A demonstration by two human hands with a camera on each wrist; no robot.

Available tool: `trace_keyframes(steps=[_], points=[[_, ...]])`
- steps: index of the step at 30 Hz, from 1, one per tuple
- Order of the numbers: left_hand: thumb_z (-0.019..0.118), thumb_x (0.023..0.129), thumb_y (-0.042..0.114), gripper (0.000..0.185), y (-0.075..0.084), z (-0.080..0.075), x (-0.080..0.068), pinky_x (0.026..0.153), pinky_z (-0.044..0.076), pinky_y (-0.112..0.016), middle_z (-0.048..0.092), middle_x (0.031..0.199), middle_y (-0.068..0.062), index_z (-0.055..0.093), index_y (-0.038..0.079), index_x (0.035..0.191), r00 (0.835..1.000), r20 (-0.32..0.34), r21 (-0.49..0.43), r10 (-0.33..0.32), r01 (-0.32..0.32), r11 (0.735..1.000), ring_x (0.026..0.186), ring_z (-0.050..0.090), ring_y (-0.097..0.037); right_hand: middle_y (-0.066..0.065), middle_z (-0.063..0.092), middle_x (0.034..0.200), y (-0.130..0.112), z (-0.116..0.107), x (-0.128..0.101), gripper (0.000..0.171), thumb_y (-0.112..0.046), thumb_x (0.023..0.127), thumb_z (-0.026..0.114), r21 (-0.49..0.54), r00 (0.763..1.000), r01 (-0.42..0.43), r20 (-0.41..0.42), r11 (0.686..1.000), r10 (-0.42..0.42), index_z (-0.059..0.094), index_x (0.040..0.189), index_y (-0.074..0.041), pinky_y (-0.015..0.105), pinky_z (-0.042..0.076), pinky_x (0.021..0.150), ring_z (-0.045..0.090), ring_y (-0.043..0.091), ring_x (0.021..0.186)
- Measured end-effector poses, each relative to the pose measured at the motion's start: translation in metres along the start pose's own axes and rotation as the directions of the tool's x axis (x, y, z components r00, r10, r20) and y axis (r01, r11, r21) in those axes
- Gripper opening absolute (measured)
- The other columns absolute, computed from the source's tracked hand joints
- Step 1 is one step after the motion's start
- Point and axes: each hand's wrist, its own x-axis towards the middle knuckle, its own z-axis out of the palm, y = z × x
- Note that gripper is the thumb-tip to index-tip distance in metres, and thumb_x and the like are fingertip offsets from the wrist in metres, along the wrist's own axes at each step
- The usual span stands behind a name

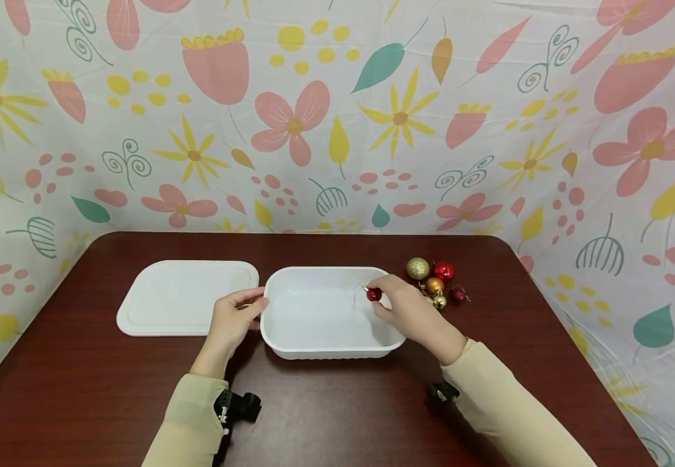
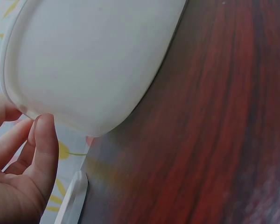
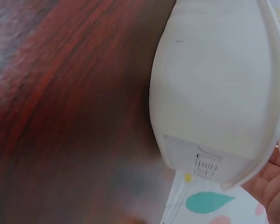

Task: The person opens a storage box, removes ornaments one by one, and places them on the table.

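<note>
A white rectangular plastic box with rounded corners stands uncovered in the middle of the table. At its left end my left hand holds the rim between thumb and fingers; the left wrist view has the thumb against the box wall. Over the box's right half, my right hand pinches a small dark red Christmas ball, and a thin thread hangs beside it. In the right wrist view the box hides most of that hand and the ball.
Just right of the box lies a cluster of Christmas balls: gold, red, orange and dark red among them. A white lid lies flat on the left. Behind the brown table hangs a flowered cloth.
</note>
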Motion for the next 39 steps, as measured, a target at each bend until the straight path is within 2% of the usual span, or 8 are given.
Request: trace_keyframes(steps=[5,12,16,20,24,28,33,39], points=[[0.067,0.086,0.008,0.034,-0.001,0.0,0.0,0.056,0.057,-0.023,0.066,0.085,0.001,0.063,-0.004,0.118,1.0,0.005,-0.008,0.004,-0.004,1.0,0.067,0.063,-0.007,0.01,0.064,0.107,0.005,-0.005,-0.007,0.031,-0.007,0.081,0.07,0.029,0.999,-0.007,-0.054,1.0,0.008,0.064,0.111,-0.003,0.038,0.055,0.083,0.062,0.022,0.098],[0.068,0.086,0.008,0.035,-0.002,0.0,0.0,0.056,0.057,-0.024,0.066,0.084,0.003,0.063,-0.004,0.118,1.0,0.005,-0.012,0.005,-0.005,1.0,0.067,0.064,-0.008,0.011,0.063,0.106,0.015,-0.009,-0.016,0.034,-0.003,0.08,0.069,0.1,0.99,-0.02,-0.137,0.995,0.034,0.063,0.113,-0.001,0.029,0.055,0.069,0.058,0.017,0.083],[0.068,0.086,0.007,0.034,-0.002,0.0,0.0,0.056,0.057,-0.023,0.066,0.083,0.002,0.063,-0.005,0.118,1.0,0.003,-0.014,0.007,-0.007,1.0,0.067,0.064,-0.007,0.014,0.062,0.109,0.02,-0.014,-0.021,0.038,-0.002,0.079,0.069,0.14,0.986,-0.047,-0.151,0.989,0.069,0.062,0.116,0.0,0.034,0.058,0.075,0.062,0.022,0.092],[0.067,0.086,0.006,0.034,-0.002,0.0,0.0,0.055,0.057,-0.023,0.066,0.082,0.003,0.063,-0.006,0.118,1.0,0.004,-0.021,0.007,-0.007,1.0,0.065,0.063,-0.005,0.015,0.06,0.111,0.024,-0.017,-0.026,0.038,-0.002,0.079,0.071,0.183,0.981,-0.08,-0.16,0.98,0.11,0.062,0.116,0.001,0.036,0.059,0.074,0.063,0.025,0.094],[0.067,0.086,0.006,0.034,-0.002,0.0,0.0,0.055,0.057,-0.023,0.066,0.082,0.003,0.063,-0.006,0.118,1.0,0.005,-0.022,0.005,-0.005,1.0,0.065,0.063,-0.005,0.015,0.059,0.11,0.03,-0.018,-0.032,0.036,0.0,0.078,0.072,0.183,0.973,-0.1,-0.185,0.978,0.134,0.063,0.112,0.001,0.038,0.059,0.073,0.063,0.025,0.094],[0.067,0.086,0.006,0.034,-0.002,0.0,0.0,0.056,0.057,-0.023,0.066,0.083,0.003,0.063,-0.006,0.118,1.0,0.005,-0.018,0.006,-0.006,1.0,0.066,0.063,-0.005,0.012,0.061,0.102,0.039,-0.018,-0.038,0.034,0.0,0.075,0.074,0.139,0.961,-0.133,-0.222,0.981,0.162,0.064,0.107,-0.002,0.039,0.057,0.071,0.061,0.023,0.09],[0.067,0.086,0.007,0.034,-0.002,0.0,0.0,0.056,0.057,-0.024,0.066,0.083,0.002,0.063,-0.005,0.118,1.0,0.004,-0.016,0.009,-0.009,1.0,0.065,0.063,-0.006,0.011,0.059,0.097,0.05,-0.02,-0.047,0.032,0.001,0.073,0.075,0.164,0.952,-0.19,-0.212,0.968,0.222,0.061,0.102,-0.002,0.041,0.057,0.071,0.063,0.025,0.082],[0.067,0.086,0.007,0.034,-0.002,0.0,0.001,0.056,0.057,-0.024,0.065,0.083,0.003,0.063,-0.005,0.118,1.0,0.002,-0.017,0.01,-0.01,1.0,0.065,0.063,-0.006,0.014,0.057,0.098,0.066,-0.025,-0.058,0.03,0.002,0.074,0.076,0.243,0.945,-0.236,-0.17,0.941,0.281,0.058,0.099,0.0,0.044,0.057,0.074,0.065,0.032,0.089]])
